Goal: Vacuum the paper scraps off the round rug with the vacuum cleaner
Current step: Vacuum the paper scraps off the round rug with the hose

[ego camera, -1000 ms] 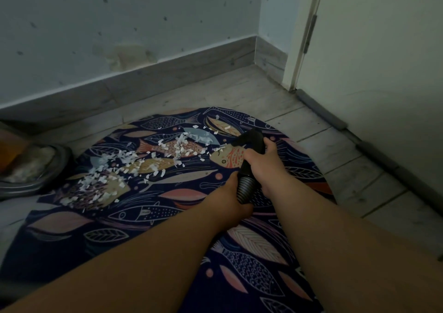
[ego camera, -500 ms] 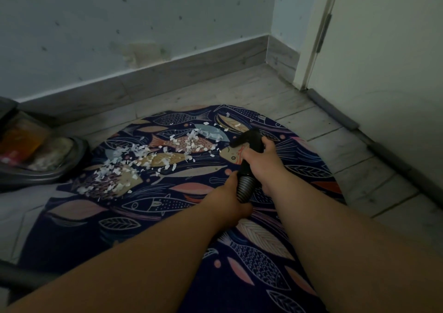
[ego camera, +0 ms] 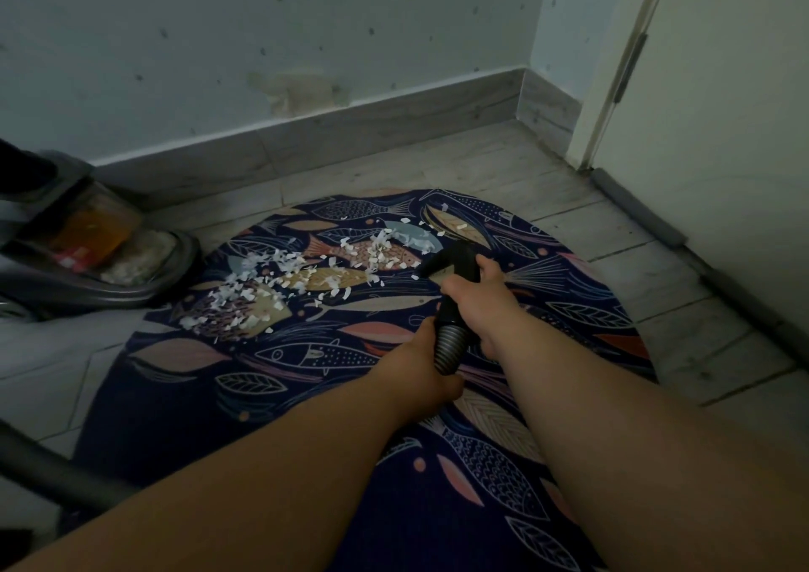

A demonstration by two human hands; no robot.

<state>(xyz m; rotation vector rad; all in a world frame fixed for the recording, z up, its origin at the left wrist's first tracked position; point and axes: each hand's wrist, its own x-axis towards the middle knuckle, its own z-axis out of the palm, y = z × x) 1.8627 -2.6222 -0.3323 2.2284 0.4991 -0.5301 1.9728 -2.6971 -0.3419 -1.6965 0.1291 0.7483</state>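
R hand (ego camera: 477,304) grips the black nozzle (ego camera: 451,260) just behind its tip; L hand (ego camera: 431,366) holds the ribbed hose (ego camera: 448,346) right below. Nozzle tip is low over the round rug (ego camera: 175,396), touching or not can't tell, at the right end of the paper scraps (ego camera: 280,278). These run in a band to the left across the fish print. Vac body (ego camera: 100,256) sits on the floor (ego camera: 656,274) at the rug's left edge, by the wall (ego camera: 219,46). Door (ego camera: 722,134) at right.
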